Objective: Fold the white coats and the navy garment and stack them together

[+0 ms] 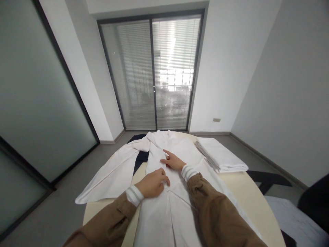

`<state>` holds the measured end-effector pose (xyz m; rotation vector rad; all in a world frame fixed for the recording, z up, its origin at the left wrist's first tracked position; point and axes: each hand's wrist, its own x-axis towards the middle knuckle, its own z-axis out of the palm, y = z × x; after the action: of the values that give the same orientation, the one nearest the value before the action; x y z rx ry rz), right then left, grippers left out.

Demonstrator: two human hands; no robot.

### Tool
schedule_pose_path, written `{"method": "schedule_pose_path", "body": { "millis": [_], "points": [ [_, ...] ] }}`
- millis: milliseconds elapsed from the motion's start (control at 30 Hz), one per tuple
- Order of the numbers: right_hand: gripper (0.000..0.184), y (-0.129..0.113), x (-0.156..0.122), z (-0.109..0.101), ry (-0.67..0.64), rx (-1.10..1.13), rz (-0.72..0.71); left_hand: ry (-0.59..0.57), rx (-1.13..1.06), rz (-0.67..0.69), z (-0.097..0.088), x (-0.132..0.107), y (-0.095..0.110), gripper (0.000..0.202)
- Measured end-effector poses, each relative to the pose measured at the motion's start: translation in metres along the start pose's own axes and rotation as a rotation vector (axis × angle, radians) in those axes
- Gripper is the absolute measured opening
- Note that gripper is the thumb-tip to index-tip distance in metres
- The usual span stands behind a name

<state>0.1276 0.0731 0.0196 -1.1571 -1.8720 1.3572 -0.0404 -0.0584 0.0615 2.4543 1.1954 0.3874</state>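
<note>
- Left hand (153,182) curls loosely on the white garment (157,219); whether it pinches cloth, I cannot tell.
- Right hand (174,160), half open with no hold visible, rests just beyond.
- The garment lies along the table (253,192); its sleeve (113,175) overhangs the edge, and its weight could drag creases in.
- A sideways tug might shift the dark cloth (142,157) partly underneath.

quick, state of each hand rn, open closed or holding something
Left hand: fingers curled at the white garment; whether it grips cloth can't be told.
Right hand: partly open, some fingers extended over the garment.
</note>
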Motion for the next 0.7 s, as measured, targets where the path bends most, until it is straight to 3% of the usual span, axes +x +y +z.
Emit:
{"method": "schedule_pose_path", "body": {
  "millis": [133, 233, 400, 433, 500, 567, 700],
  "points": [
    [0.073, 0.01, -0.004, 0.003, 0.003, 0.025, -0.091, -0.063, 0.067, 0.233, 0.002, -0.019, 0.018, 0.021],
    [0.075, 0.006, -0.007, 0.002, -0.021, -0.063, -0.076, -0.098, 0.046, 0.332, 0.009, -0.025, 0.025, 0.013],
    [0.08, -0.023, -0.024, -0.004, -0.026, -0.451, -0.101, -0.048, -0.135, 0.251, 0.018, -0.019, 0.016, 0.019],
    [0.074, -0.03, -0.031, -0.007, -0.016, -0.54, -0.106, -0.02, -0.187, 0.214, 0.02, -0.018, 0.013, 0.021],
    [0.044, -0.043, -0.047, -0.012, -0.056, -0.689, -0.135, 0.016, -0.262, 0.161, 0.023, -0.016, 0.007, 0.022],
    [0.015, -0.052, -0.066, -0.017, -0.215, -0.721, -0.183, 0.01, -0.281, 0.155, 0.027, -0.015, 0.004, 0.019],
    [0.012, -0.055, -0.103, -0.013, -0.747, -0.449, -0.086, -0.075, -0.262, 0.225, 0.034, -0.015, 0.004, 0.019]
  ]
}}
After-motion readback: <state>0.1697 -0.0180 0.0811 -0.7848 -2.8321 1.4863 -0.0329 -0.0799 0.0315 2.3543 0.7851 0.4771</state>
